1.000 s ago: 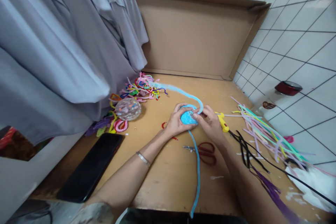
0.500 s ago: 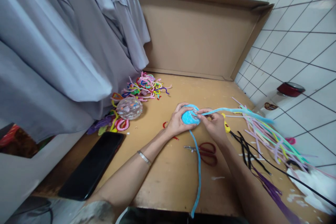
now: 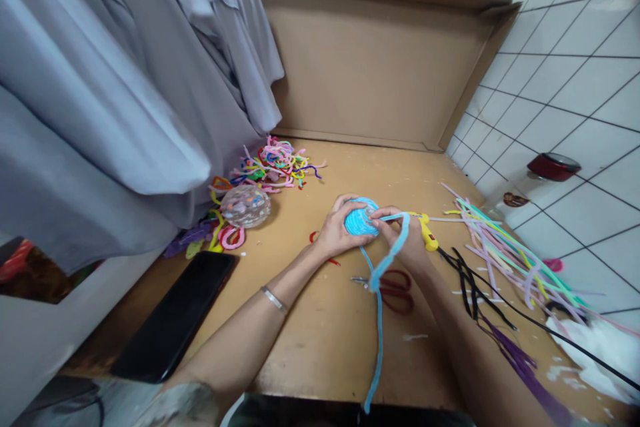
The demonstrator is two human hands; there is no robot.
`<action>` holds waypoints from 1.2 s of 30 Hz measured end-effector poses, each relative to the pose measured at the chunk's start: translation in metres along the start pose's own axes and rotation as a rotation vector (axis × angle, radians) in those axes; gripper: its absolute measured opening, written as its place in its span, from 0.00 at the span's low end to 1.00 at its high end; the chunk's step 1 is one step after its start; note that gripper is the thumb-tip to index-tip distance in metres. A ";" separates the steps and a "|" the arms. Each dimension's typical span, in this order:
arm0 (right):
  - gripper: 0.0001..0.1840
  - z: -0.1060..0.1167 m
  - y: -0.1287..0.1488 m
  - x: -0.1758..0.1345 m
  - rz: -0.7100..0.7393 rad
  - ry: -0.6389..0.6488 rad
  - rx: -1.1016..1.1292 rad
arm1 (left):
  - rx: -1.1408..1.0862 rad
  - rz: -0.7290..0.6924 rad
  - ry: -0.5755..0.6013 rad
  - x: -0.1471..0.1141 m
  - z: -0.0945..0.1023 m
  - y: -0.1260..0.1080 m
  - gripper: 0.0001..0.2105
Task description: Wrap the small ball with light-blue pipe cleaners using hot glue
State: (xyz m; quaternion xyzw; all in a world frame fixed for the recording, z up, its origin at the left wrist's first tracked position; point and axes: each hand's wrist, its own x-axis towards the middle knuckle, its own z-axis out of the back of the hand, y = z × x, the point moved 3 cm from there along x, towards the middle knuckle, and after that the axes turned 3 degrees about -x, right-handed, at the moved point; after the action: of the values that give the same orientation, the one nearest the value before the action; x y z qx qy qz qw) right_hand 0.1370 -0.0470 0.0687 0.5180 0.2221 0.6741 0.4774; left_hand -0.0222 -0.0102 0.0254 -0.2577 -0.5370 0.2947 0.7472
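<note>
My left hand point(image 3: 334, 230) is closed around a ball wrapped in light blue pipe cleaner point(image 3: 359, 221). The fingers of my right hand point(image 3: 400, 233) pinch a loose length of blue pipe cleaner point(image 3: 393, 252) at the ball's right side. That strand bends over and hangs down across my right hand. A second blue strand point(image 3: 379, 340) runs from under the ball toward the table's front edge. Beneath it lie red-handled scissors point(image 3: 400, 292). Behind my right hand is a yellow glue gun point(image 3: 428, 235), partly hidden.
A clear faceted ball point(image 3: 246, 206) and a heap of colourful pipe cleaners point(image 3: 277, 163) lie left. A black phone point(image 3: 175, 317) rests near the front. Loose pipe cleaners point(image 3: 505, 240), a red-lidded jar point(image 3: 553, 167) and a black cord point(image 3: 530, 313) are on the right.
The blue strand at my right hand stretched out to the right; now it bends back and hangs down over the hand. My left hand keeps the ball in nearly the same spot.
</note>
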 end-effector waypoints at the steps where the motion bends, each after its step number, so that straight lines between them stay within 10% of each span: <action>1: 0.07 0.000 0.000 0.000 0.002 0.004 0.000 | 0.001 0.004 0.001 0.000 0.000 0.001 0.31; 12: 0.07 -0.002 -0.001 -0.002 0.112 0.036 -0.082 | -0.062 0.044 0.034 0.001 0.006 -0.003 0.19; 21: 0.09 -0.007 0.014 -0.008 0.365 0.039 -0.305 | -0.257 0.185 -0.216 0.001 0.005 0.000 0.17; 36: 0.10 -0.010 0.017 -0.011 0.423 0.063 -0.386 | -0.264 0.310 -0.270 0.004 0.005 0.001 0.07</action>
State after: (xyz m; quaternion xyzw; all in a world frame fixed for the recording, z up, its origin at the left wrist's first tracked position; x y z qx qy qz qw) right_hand 0.1209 -0.0626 0.0731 0.4310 -0.0086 0.8045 0.4087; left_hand -0.0264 -0.0065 0.0287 -0.3907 -0.6199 0.3648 0.5745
